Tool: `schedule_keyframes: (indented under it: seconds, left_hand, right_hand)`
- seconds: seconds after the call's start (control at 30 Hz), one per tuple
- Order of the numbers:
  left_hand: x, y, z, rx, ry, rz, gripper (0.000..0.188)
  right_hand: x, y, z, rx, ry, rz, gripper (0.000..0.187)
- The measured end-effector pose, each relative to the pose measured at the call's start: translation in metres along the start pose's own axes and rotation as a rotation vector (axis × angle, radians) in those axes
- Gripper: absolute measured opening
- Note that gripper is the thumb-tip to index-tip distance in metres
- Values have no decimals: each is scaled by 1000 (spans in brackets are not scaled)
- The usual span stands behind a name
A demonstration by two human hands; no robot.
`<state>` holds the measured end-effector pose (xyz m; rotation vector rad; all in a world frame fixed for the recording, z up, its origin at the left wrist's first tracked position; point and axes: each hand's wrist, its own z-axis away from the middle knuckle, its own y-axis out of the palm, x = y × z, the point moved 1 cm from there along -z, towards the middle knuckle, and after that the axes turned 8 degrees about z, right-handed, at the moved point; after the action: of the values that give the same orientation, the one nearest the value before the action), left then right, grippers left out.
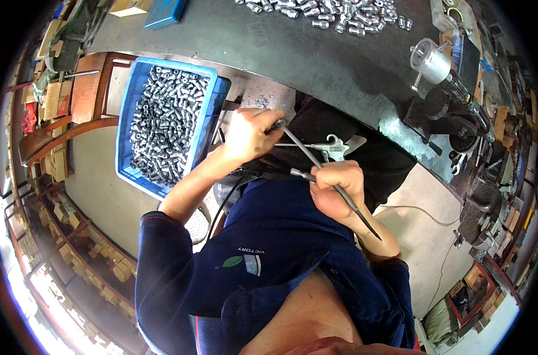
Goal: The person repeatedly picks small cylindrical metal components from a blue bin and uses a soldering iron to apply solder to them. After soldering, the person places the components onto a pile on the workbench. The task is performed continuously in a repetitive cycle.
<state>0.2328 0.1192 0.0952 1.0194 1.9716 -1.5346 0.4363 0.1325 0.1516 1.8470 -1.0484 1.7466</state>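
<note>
One long grey rod (307,151) is lying across your front, below the near edge of the bench (245,41). Its long axis is running diagonally, from upper left to lower right; its tapered point is aiming down and right, over your right forearm (372,231), and its other end is meeting your left fingertips. Your right hand (339,188) is clenching round the rod's middle; one short metal-tipped piece (303,174) is also projecting from that fist. Your left hand (251,135) is pinching one small metal part (278,123) at the rod's upper end, mostly hidden by the fingers. Count nearby: one air gun (335,148), sitting just beyond your right hand; one blue crate (123,118), standing to your left and holding metal fittings (165,121) too numerous to count. One heap of fittings (352,15) is lying on the bench, also uncountable.
</note>
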Motion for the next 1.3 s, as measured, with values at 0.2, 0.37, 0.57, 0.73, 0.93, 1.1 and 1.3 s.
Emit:
schedule_keyframes:
  seconds: [0.2,0.37,0.57,0.73,0.93,1.1,1.3]
  left_hand:
    - [-13,8,-9,74,50,89,32]
    - [19,-10,-4,-66,-286,59,24]
    - [16,-6,-9,-57,-308,111,25]
    - [18,-5,-10,-77,-324,130,25]
    - [3,-1,-12,-76,-34,104,24]
    - [15,1,-11,34,66,-101,31]
    - [10,-8,-15,-14,100,-83,31]
  right_hand:
    - [-41,15,-26,37,206,-47,22]
    - [-7,-2,-13,-38,-55,46,28]
    - [-1,-4,-9,-23,-135,4,25]
    - [-4,-1,-9,-16,-124,27,24]
    - [-16,4,-18,20,-107,81,24]
    - [-37,7,-19,15,104,-52,21]
    - [-32,4,-19,48,25,-43,26]
